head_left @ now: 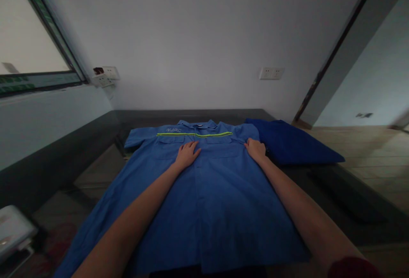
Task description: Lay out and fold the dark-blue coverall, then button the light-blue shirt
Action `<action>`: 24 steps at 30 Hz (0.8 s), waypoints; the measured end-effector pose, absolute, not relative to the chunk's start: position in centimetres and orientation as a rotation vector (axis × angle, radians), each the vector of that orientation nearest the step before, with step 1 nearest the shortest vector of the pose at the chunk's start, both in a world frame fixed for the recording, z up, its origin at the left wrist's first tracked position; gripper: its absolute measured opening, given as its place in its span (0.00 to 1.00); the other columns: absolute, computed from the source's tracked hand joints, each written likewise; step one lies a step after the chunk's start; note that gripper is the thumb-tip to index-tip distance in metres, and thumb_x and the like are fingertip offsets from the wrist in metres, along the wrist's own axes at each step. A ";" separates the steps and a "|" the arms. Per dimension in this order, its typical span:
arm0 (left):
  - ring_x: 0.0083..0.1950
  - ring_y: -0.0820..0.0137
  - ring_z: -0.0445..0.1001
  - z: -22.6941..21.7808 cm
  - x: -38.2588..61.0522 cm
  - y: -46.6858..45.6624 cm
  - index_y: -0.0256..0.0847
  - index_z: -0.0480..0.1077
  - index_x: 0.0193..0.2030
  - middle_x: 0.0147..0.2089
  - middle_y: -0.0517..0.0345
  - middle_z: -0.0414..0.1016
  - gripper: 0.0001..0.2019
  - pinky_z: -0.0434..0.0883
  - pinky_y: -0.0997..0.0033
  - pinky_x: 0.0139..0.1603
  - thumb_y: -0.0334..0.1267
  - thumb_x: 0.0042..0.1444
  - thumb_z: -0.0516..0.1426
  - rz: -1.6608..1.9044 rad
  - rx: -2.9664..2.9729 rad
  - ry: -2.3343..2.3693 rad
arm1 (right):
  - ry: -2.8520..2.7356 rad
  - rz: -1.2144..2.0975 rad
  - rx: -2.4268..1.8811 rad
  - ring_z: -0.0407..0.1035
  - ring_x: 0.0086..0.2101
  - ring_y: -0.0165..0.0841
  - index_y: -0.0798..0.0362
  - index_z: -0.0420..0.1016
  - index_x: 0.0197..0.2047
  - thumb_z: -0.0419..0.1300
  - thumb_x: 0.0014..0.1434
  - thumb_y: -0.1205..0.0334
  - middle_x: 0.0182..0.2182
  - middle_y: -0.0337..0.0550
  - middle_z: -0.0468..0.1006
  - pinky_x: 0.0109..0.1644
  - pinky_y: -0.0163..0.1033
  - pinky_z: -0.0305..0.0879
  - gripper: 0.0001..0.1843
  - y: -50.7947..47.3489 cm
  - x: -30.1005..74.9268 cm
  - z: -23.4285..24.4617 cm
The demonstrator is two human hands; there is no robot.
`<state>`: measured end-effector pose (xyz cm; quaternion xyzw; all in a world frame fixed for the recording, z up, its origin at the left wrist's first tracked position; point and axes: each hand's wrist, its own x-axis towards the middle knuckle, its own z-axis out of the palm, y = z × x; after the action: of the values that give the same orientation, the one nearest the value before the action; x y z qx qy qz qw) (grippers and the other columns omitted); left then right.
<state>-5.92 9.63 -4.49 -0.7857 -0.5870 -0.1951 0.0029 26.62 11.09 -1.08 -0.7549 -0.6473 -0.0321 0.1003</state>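
A blue short-sleeved work shirt (223, 201) lies spread front side up, its collar toward the wall and its hem toward me. A yellow-green stripe crosses the chest, with pale letters above it on the left. My left hand (188, 153) rests on the chest near the button line, fingers stretched out and holding nothing. At the armpit on the right side, my right hand (255, 149) has its fingers closed on the shirt's edge. The right sleeve beyond that hand is partly hidden.
Dark blue folded cloth (294, 143) lies on the dark table (332, 192) right of the shirt. Behind stands a pale wall with a socket plate (271, 73). A white object (14, 229) stands at the lower left, beside the table.
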 end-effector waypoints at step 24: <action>0.61 0.63 0.63 -3.2 -5.8 8.7 0.46 0.64 0.57 0.60 0.53 0.65 0.17 0.56 0.58 0.64 0.41 0.62 0.47 -0.779 -2.461 -1.671 | -2.393 -0.003 -1.581 0.53 0.62 0.38 0.55 0.62 0.63 0.44 0.67 0.52 0.63 0.51 0.60 0.65 0.44 0.47 0.26 10.8 24.1 -4.2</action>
<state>-5.76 8.66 -3.21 -0.7998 -0.5431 -0.2533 0.0335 24.06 10.82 -4.18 -0.5460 -0.8266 -0.0012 0.1364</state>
